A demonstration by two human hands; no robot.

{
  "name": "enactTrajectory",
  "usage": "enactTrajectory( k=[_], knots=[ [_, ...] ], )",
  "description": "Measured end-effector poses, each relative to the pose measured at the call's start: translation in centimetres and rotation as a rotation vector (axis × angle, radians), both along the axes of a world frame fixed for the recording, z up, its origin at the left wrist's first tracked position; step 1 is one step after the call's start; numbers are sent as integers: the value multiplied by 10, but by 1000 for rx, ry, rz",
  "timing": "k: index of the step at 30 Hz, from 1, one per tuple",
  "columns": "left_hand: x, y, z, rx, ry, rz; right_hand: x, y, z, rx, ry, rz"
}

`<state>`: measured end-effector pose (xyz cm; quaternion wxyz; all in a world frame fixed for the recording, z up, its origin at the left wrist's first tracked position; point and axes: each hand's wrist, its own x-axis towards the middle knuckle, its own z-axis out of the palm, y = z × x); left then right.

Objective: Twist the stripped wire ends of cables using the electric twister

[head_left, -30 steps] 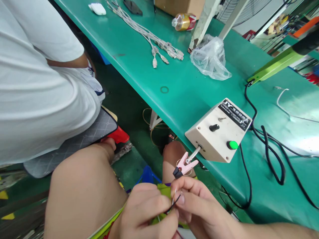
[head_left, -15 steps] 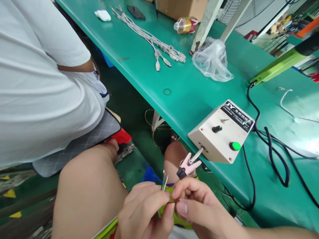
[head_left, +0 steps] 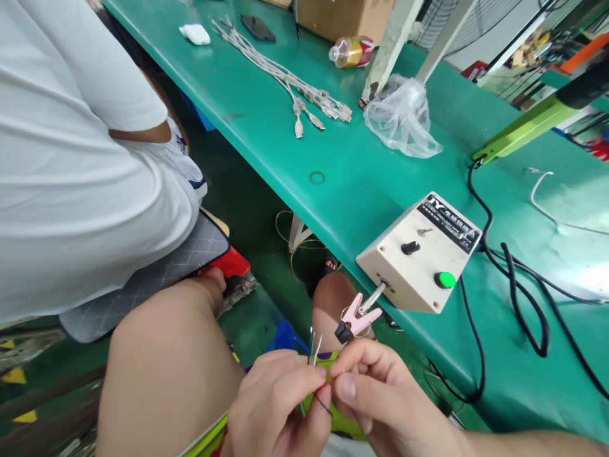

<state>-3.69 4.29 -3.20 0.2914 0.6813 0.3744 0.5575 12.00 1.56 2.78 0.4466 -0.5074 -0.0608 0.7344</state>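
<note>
My left hand [head_left: 280, 397] is closed on thin coloured wires [head_left: 317, 349]. White and green ends stick up above its fingers, and a dark strand [head_left: 323, 404] pokes out below, past the thumb. Close beside it, my right hand [head_left: 390, 393] pinches a fine reddish wire [head_left: 332, 381] that runs between both sets of fingertips. Just above the right hand, a pink clip with black tips [head_left: 354, 319] sits on the metal shaft [head_left: 373, 297] of a beige machine box [head_left: 421, 254] with a knob, a switch and a green button. The hands do not touch the clip.
The green table [head_left: 285, 158] holds a bundle of white USB cables [head_left: 280, 73], a plastic bag [head_left: 402, 117], a bottle [head_left: 352, 51], a phone [head_left: 257, 28] and a white case [head_left: 195, 33]. Black cords [head_left: 514, 285] lie right of the machine. A person in a white shirt [head_left: 85, 190] sits at left.
The dark strand now hangs apart below my left fingers, and a reddish wire shows between the fingertips. Both hands stay in nearly the same place.
</note>
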Motion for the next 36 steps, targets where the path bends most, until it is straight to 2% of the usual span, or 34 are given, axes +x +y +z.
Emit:
enactTrajectory(
  k=[5,11,25,27,30,36],
  knots=[
    [-2,0,-2,31,6,-13,0,3,-2,-31,71,6],
    [-3,2,0,39,3,-38,2,3,-4,-131,37,54],
    [-9,1,-2,78,39,51,4,1,-8,-146,30,163],
    [-11,-1,-4,72,29,90,4,5,-4,-138,-29,116],
    [-12,-2,-7,0,-1,111,5,13,5,-88,-92,-41],
    [-4,2,-4,-32,-31,105,10,24,14,1,76,-229]
  ],
)
